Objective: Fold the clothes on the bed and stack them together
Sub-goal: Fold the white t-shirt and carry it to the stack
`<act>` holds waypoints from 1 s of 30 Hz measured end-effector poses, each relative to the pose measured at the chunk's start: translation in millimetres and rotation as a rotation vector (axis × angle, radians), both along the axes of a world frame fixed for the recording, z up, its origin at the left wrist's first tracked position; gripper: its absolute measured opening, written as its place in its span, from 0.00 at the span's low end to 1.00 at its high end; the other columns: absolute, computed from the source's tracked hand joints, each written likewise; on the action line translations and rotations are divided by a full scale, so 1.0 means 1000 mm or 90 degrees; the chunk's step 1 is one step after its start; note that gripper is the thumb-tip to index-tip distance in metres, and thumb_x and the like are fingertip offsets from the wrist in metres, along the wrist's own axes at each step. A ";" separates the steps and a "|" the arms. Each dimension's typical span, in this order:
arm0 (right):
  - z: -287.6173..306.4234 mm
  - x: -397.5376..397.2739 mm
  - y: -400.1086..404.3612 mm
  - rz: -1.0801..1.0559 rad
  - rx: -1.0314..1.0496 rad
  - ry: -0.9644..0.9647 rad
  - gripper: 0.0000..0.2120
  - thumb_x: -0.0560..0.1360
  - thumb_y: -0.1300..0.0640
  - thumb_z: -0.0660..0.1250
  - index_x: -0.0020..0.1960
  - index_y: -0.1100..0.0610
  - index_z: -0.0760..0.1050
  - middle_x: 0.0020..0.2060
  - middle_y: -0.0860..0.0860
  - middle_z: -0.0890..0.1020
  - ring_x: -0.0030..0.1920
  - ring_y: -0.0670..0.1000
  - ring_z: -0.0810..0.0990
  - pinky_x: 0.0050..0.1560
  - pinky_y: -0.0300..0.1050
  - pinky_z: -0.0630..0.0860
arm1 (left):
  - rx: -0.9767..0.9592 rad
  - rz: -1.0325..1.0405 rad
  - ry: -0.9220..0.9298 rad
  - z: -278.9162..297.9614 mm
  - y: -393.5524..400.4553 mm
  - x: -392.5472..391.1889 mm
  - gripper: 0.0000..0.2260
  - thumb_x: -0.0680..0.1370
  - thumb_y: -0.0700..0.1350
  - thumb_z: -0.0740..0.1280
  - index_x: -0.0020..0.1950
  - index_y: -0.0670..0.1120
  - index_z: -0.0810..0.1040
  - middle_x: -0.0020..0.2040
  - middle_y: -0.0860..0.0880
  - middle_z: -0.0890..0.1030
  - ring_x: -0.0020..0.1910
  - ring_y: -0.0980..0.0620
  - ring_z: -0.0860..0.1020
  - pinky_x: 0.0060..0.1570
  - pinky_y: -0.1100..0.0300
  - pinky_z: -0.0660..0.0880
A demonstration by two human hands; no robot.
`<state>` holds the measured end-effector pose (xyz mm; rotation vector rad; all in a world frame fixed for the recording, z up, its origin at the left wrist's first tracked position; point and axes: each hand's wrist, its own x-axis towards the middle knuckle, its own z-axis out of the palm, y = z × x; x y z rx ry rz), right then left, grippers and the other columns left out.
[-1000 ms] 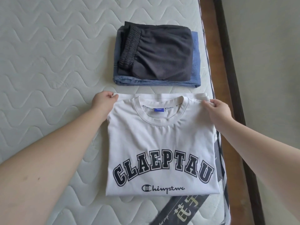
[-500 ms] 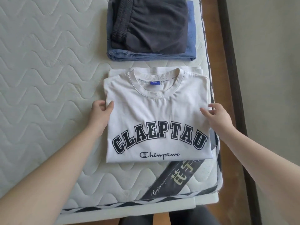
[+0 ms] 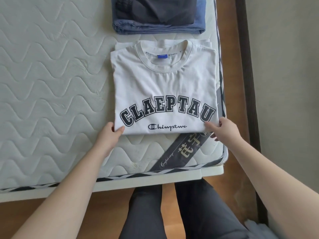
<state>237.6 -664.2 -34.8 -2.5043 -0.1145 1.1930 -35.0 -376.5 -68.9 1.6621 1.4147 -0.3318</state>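
Note:
A white T-shirt [image 3: 164, 88] with dark block lettering lies folded into a rectangle near the mattress's right edge, collar away from me. My left hand [image 3: 109, 135] pinches its near left corner, thumb on top. My right hand [image 3: 224, 129] holds the near right corner, fingers tucked under the fold. Beyond the shirt sits a stack: dark grey shorts [image 3: 155, 11] on top of folded blue jeans [image 3: 158, 28], partly cut off by the top of the view.
The quilted mattress [image 3: 51, 83] stretches to the left. A dark diagonal label band [image 3: 183, 150] crosses its near right corner. A wooden bed frame [image 3: 240, 83] and wall run along the right. My legs in dark trousers [image 3: 172, 213] stand at the bed's foot.
Both hands slid from the shirt's shoulders down its sides to the near corners. The view tilted down, so the stack moved toward the top edge.

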 end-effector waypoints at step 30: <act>-0.069 -0.091 0.094 0.333 0.149 -0.383 0.27 0.81 0.54 0.52 0.78 0.58 0.57 0.77 0.53 0.60 0.78 0.51 0.55 0.77 0.51 0.51 | 0.440 -0.379 -0.090 -0.034 -0.081 0.100 0.25 0.81 0.49 0.52 0.77 0.43 0.64 0.77 0.45 0.64 0.77 0.46 0.61 0.75 0.49 0.55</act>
